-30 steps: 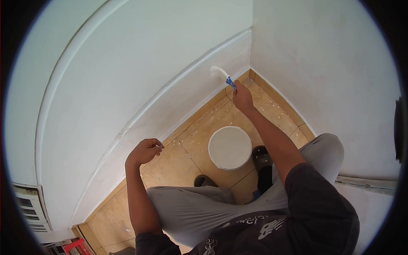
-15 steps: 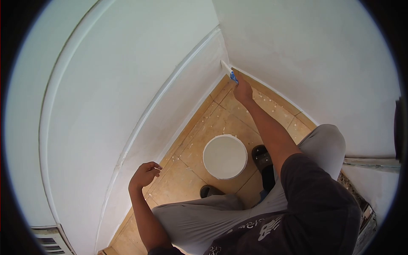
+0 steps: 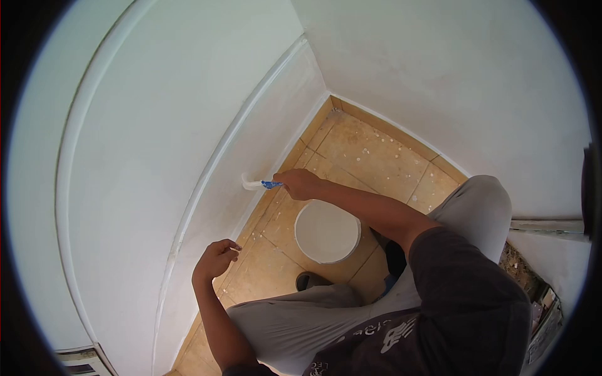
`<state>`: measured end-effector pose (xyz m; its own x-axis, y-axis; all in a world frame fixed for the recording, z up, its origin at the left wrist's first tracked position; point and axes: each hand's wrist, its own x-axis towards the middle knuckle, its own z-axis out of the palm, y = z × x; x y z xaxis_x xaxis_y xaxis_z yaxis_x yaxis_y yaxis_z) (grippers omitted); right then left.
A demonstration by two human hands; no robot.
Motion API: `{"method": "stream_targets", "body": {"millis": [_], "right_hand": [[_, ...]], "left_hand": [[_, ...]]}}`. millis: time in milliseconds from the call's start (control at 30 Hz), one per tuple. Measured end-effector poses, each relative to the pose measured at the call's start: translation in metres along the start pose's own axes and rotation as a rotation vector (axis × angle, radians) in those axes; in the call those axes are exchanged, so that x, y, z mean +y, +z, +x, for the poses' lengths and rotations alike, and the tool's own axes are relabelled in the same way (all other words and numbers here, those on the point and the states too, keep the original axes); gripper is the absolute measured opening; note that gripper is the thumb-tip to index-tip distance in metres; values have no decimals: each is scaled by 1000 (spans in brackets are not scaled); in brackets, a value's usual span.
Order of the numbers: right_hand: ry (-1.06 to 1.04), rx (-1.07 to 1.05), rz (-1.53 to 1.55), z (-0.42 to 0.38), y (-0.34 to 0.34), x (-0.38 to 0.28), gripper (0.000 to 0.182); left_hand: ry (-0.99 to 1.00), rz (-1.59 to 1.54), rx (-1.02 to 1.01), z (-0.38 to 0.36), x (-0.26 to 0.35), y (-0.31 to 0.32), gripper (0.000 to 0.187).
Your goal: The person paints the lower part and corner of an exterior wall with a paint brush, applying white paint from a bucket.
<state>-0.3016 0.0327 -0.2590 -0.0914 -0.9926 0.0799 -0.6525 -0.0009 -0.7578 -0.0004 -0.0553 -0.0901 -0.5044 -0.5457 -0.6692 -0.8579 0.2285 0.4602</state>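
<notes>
My right hand (image 3: 300, 183) is closed around the blue handle of a paintbrush (image 3: 271, 185), whose white-coated bristles touch the lower part of the left wall (image 3: 235, 169). A white bucket (image 3: 327, 259) of white paint (image 3: 326, 229) stands on the floor just below my right forearm. Near the foot of the same wall, my left hand (image 3: 216, 258) hangs in the air with its fingers loosely curled and apart. Nothing shows in it.
Tan floor tiles (image 3: 357, 150) carry scattered white specks. A tile skirting (image 3: 382, 127) runs along the wall base. The right wall (image 3: 451, 81) meets the left one in a corner. A dark sandal (image 3: 309, 280) is beside the bucket, and a vent-like grille (image 3: 81, 363) sits low at left.
My right hand has carried the paintbrush from the corner leftward and nearer to me, along the lower left wall. My left hand has stayed almost where it was. The view has shifted slightly.
</notes>
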Motion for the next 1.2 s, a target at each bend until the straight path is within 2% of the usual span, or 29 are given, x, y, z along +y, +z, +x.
{"method": "stream_targets", "body": {"millis": [67,167,300,433,533,633,833,933,1000,1067,1133,1200], "right_hand": [[-66,-51,-38,2,-3,1,20],[-2,39,-104,7,-24,22,19],[260,328,-74,4,-75,87,16],[450,833,-55,-4,-113,143,12],[662,757,-41,-9,-141,134,10],[702,759,-144,-2,-128,129,11],[515,716,-142,10,-95,119,15],[463,570,-43,6,-78,92,14],[347,419,33,-4,-61,73,19],[124,352,30,-10,-21,74,25],[87,84,21,-14,-12,38,30],[-42,35,36,-11,3,10,27]], "left_hand": [[-15,13,5,1,-1,0,26],[-31,7,6,-1,-1,0,26],[-41,-17,-7,-1,-13,0,26],[-40,-2,-3,0,-10,-1,26],[-42,15,-8,1,-3,0,26],[-24,31,-3,5,4,0,26],[-31,17,0,2,6,5,27],[-71,52,-12,0,5,4,24],[-56,71,-3,2,5,4,24],[0,65,22,5,4,4,26],[-19,63,13,6,15,7,27],[-28,72,3,6,30,9,27]]}}
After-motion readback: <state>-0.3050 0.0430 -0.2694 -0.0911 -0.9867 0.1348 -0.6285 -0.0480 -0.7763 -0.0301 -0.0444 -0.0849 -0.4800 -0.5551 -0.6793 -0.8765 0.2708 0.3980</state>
